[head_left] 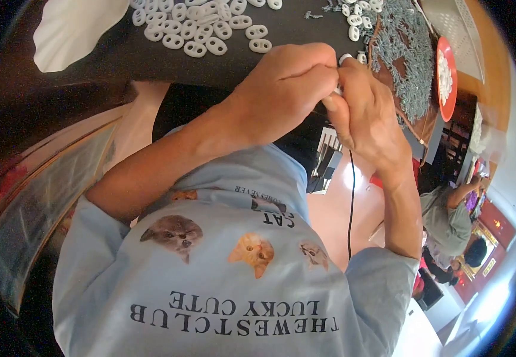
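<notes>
Pinching a small white piece (345, 58) with tightly pressed fingers of left hand (295, 88) and right hand (374, 110) over the surface's (115, 66) near edge, right of the larger link pile (188, 28); apparently mid-fitting, likely needing steady pressure next.

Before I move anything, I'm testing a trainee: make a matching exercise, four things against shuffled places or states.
1. white ridged shell-shaped dish
2. round red plate
3. thin black cable
4. heap of grey branching pieces

A. holds small white pieces
B. upper left of the picture
C. just left of the plate
D. below the right hand

Pairs: 1-B, 2-A, 3-D, 4-C
</notes>
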### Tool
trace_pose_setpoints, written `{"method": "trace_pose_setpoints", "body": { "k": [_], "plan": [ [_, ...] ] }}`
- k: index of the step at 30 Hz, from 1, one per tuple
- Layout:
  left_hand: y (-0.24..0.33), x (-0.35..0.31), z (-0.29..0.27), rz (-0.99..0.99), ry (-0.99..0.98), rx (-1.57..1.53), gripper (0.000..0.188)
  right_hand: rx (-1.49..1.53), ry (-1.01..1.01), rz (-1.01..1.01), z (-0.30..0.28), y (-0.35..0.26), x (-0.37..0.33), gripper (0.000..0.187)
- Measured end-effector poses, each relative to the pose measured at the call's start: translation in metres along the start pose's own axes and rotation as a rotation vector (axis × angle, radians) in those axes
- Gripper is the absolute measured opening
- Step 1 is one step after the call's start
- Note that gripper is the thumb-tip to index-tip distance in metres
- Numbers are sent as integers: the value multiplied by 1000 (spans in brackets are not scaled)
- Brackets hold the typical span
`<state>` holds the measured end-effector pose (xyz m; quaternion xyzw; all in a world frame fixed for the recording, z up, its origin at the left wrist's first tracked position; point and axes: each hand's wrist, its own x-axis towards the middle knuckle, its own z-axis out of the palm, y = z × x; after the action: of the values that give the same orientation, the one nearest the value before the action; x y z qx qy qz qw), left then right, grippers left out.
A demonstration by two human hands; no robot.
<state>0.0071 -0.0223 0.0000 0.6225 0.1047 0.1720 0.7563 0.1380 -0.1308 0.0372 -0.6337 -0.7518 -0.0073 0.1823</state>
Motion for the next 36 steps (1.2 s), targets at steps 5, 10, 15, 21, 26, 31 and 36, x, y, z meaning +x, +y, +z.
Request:
{"method": "trace_pose_setpoints", "body": {
  "k": [5,10,15,21,26,31,36],
  "plan": [
    [-2,3,0,-51,72,-28,21,131,-136,120,-1,-1,-1,18],
    [-4,5,0,-44,58,-82,21,87,-135,83,-2,3,0,16],
    [1,0,0,-73,35,-122,20,71,-139,68,-5,2,-1,16],
    [5,-8,-1,-108,-26,-76,19,634,-72,462,-29,-6,-5,33],
    [2,-7,-4,-78,-67,-71,19,753,-95,650,-31,-10,-5,35],
    [3,-4,-1,-62,-46,-44,21,870,-120,664,-24,-6,-8,22],
    [10,-5,-2,-96,-55,-96,22,941,-2,777,-21,-11,-14,19]
  ]
}}
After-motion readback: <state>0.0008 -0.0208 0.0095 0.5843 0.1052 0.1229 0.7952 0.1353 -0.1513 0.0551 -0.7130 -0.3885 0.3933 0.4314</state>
